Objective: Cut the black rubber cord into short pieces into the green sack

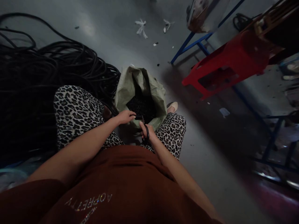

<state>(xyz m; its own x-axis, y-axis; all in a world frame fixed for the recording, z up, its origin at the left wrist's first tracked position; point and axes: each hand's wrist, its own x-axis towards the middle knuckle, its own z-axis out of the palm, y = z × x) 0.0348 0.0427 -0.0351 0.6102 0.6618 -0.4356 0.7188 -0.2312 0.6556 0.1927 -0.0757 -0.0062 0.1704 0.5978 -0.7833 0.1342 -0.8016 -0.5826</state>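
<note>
While I am sitting with the green sack (140, 85) between my knees at twelve o'clock, my left hand (125, 117) is pinching a short black cable piece (138, 117) over the sack's mouth. My right hand (147, 132) is gripping black-handled scissors (146, 129), fingers through the loops; I cannot tell if the blades are parted. I am judging it best to keep the cut above the opening so pieces land on the dark bits inside, away from the cable heap (46, 71) at ten o'clock.
</note>
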